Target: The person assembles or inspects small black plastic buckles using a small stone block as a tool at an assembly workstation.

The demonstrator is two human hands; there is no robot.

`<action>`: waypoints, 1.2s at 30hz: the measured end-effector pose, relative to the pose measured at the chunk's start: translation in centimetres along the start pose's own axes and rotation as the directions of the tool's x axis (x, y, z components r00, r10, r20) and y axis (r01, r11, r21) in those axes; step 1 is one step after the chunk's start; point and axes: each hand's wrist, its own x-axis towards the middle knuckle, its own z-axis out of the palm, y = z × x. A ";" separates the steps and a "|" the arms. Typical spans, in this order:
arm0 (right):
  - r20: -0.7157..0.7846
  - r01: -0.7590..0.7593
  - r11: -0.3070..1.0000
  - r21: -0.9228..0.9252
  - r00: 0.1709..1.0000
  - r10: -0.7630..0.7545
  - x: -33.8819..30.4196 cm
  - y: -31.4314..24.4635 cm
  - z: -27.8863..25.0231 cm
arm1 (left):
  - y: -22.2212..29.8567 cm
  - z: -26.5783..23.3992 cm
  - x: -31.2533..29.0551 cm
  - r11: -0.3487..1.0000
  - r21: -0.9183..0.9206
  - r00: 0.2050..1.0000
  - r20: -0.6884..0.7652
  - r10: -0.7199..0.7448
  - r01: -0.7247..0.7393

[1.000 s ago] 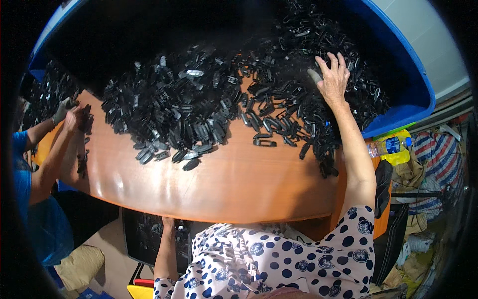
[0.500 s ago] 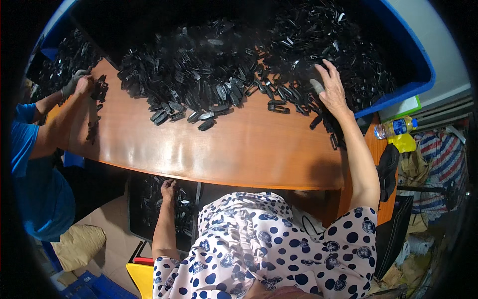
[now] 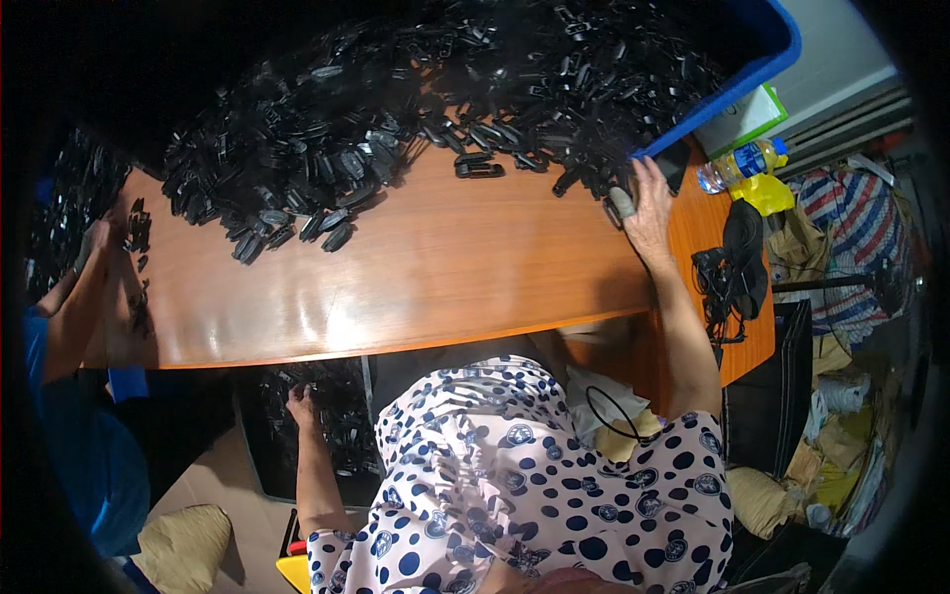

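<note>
My right hand [image 3: 648, 213] is at the right edge of a big heap of small black buckle-like plastic pieces [image 3: 336, 148] on the wooden table [image 3: 416, 267]. Its fingers are stretched forward, and a grey cover sits on one digit. A few black pieces lie beside that digit; none shows in a grip. Below the table's front edge, my left hand [image 3: 301, 408] is over a dark bin [image 3: 267, 485] holding more such pieces. Its fingers are curled, and whatever is between them is too small to make out.
A blue tub's rim [image 3: 732, 89] rises behind the heap at the right. Near it lie a plastic bottle [image 3: 742, 165], a yellow item [image 3: 762, 195] and black cords [image 3: 720, 287]. At the far left, a co-worker's arm [image 3: 74, 317] reaches toward another dark pile.
My right hand has drawn back from within the heap to its near right edge. My left hand stays at the bin. The whole view has shifted, and the co-worker's arms have moved.
</note>
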 end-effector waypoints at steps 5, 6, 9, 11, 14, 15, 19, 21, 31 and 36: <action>0.042 -0.128 0.988 0.092 0.991 0.124 0.4 -1.3 3.4 | 4.5 2.0 -4.2 0.728 0.476 0.811 -0.051 0.583 -0.493; 0.014 -0.145 0.985 0.091 0.989 0.144 0.5 -2.3 3.7 | 8.8 3.6 -7.4 0.762 0.374 0.826 0.022 0.563 -0.529; -0.002 -0.191 0.981 0.032 0.982 0.191 1.3 -4.0 5.0 | 17.3 6.2 -14.7 0.493 0.235 0.545 0.397 0.738 -0.838; 0.001 -0.185 0.982 0.046 0.983 0.185 1.8 -5.1 5.2 | 19.5 8.9 -17.5 0.308 0.122 0.316 0.609 0.727 -0.944; -0.027 -0.183 0.982 0.043 0.982 0.184 2.0 -5.6 5.6 | 18.8 13.3 -16.8 0.166 0.053 0.125 0.881 0.457 -0.985; -0.028 -0.185 0.980 0.068 0.982 0.187 1.9 -5.8 5.8 | 20.1 14.0 -17.3 0.163 0.066 0.119 0.934 0.338 -0.984; -0.056 -0.161 0.987 0.023 0.985 0.162 1.7 -4.8 6.5 | 22.3 16.8 -17.4 0.202 0.038 0.028 0.998 -0.050 -0.979; -0.074 -0.153 0.988 0.017 0.985 0.154 1.3 -4.1 6.3 | 21.6 17.5 -17.3 0.157 -0.013 -0.023 0.998 -0.066 -0.988; -0.056 -0.161 0.987 0.026 0.985 0.162 1.5 -3.5 7.2 | 21.1 17.6 -16.2 0.608 0.093 -0.162 0.922 -0.352 -0.789; -0.079 -0.170 0.984 0.063 0.981 0.174 1.6 -4.5 6.9 | 20.7 19.1 -17.8 0.237 -0.013 -0.089 0.945 -0.314 -0.971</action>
